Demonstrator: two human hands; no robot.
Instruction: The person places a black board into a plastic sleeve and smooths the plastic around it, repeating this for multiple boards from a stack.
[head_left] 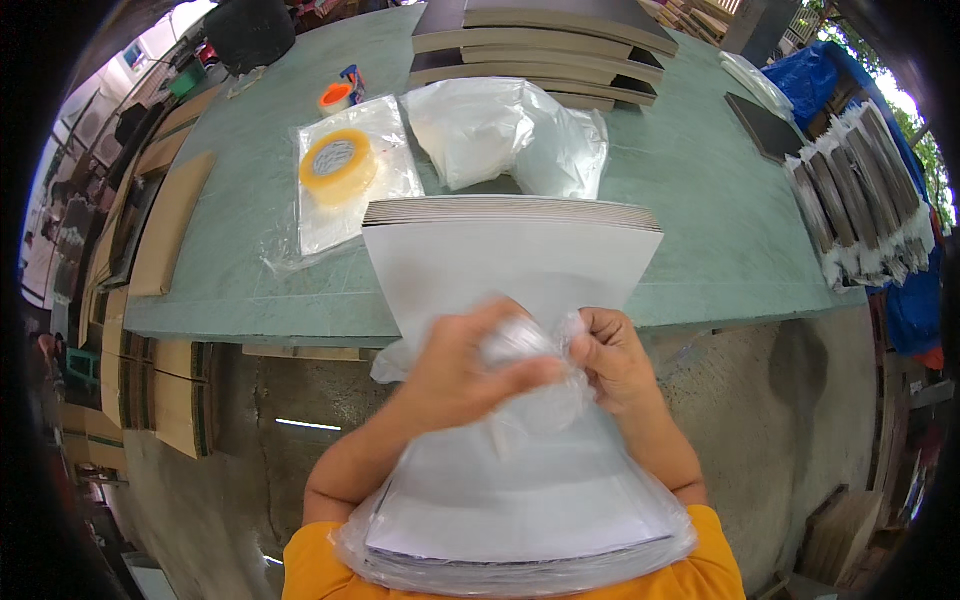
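A thick stack of white boards (500, 258) leans from the table's near edge down toward my lap. A clear plastic bag (520, 570) covers its lower end, against my orange shirt. Over the middle of the stack, my left hand (465, 362) curls around a bunched part of the plastic and is blurred by motion. Thumb and fingers of my right hand (612, 358) pinch the same crumpled plastic just to the right.
A roll of clear tape (338, 166) lies on flat plastic bags (385, 190) on the green table (700, 270). Behind are an orange tape dispenser (336, 97), crumpled plastic (470, 130) and stacked dark panels (540, 60). Wrapped bundles (860, 190) sit at right; cardboard (175, 225) at left.
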